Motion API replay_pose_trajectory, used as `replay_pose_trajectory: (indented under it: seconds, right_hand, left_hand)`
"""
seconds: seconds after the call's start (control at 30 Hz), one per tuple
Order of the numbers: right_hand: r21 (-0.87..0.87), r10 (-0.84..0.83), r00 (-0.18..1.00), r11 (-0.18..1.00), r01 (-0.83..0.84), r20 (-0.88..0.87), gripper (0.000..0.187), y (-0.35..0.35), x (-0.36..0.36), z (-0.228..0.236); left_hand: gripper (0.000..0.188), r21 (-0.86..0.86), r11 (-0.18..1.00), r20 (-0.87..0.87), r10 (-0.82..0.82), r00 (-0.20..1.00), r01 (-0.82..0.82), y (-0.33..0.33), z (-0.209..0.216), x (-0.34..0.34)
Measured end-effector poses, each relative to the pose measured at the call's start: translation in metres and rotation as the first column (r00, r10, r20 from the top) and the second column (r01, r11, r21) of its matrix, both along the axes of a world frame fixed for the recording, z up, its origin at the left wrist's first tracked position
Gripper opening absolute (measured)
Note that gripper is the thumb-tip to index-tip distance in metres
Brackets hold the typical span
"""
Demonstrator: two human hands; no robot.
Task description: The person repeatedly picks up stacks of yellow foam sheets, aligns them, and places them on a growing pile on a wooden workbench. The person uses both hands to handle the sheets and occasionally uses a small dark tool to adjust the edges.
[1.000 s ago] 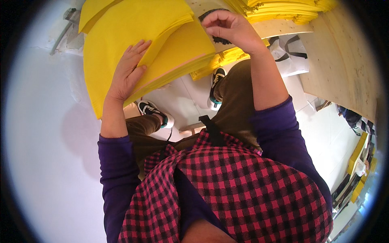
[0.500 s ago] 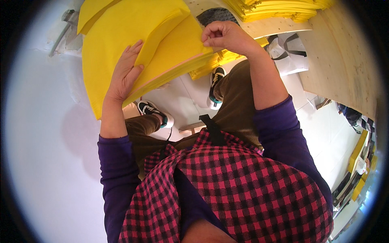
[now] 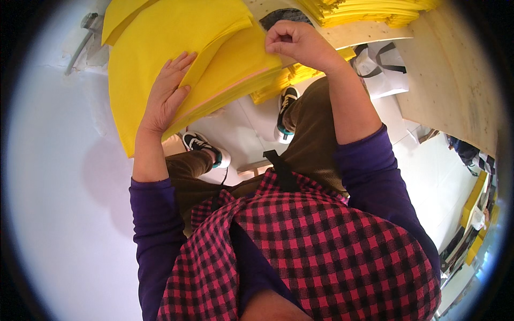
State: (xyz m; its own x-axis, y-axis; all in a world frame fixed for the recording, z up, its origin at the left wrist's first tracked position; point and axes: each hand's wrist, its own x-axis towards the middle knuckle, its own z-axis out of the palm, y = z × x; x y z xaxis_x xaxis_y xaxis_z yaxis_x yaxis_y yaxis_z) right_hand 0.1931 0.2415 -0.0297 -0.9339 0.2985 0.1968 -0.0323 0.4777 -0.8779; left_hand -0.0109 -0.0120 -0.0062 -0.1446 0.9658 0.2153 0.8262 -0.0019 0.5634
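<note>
A stack of yellow fabric sheets (image 3: 160, 40) lies in front of me, its top layers folded back in a raised flap (image 3: 222, 40). My left hand (image 3: 167, 96) rests on the stack with fingers stretched over the sheet and the thumb beside the flap's fold. At the stack's right corner, my right hand (image 3: 302, 47) has its thumb and fingers curled together in a pinch. Its fingertips are right over the sheet's edge; whether they grip a layer is hidden. A pink line runs along the stack's near edge.
More yellow folded fabric (image 3: 369, 13) is piled on the wooden table (image 3: 342, 37) at the far right, near a dark grey piece (image 3: 286, 17). A white bag (image 3: 388, 75) with black handles stands below. A wooden panel (image 3: 455, 80) rises at right, a white wall (image 3: 69, 187) at left.
My right hand has moved slightly up and left, still pinched. The flap's edge has shifted a little to the right. My left hand has stayed nearly in place.
</note>
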Motion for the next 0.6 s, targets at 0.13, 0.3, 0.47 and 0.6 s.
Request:
replay_pose_trajectory:
  seconds: [0.13, 0.3, 0.47, 0.6]
  right_hand:
    - [-0.018, -0.036, 0.994, 0.999, 0.035, -0.108, 0.012, -0.002, -0.007, 0.001]
    - [0.009, -0.02, 0.989, 1.0, 0.021, -0.146, 0.009, -0.007, -0.015, 0.003]
    - [-0.164, -0.076, 0.994, 0.984, 0.062, -0.08, 0.019, -0.016, -0.02, 0.009]
    - [-0.295, -0.092, 0.992, 0.953, 0.064, -0.083, 0.02, -0.02, -0.025, 0.009]
  left_hand:
    - [0.051, -0.014, 1.0, -0.039, -0.027, 0.999, 0.027, 0.0, -0.001, -0.004]
    - [0.05, -0.005, 0.998, -0.057, -0.056, 0.997, 0.056, 0.0, -0.003, -0.007]
    - [0.05, -0.006, 0.998, -0.063, -0.057, 0.996, 0.057, 0.0, -0.001, -0.005]
    - [0.054, -0.017, 0.999, -0.087, -0.047, 0.995, 0.046, 0.0, 0.002, -0.002]
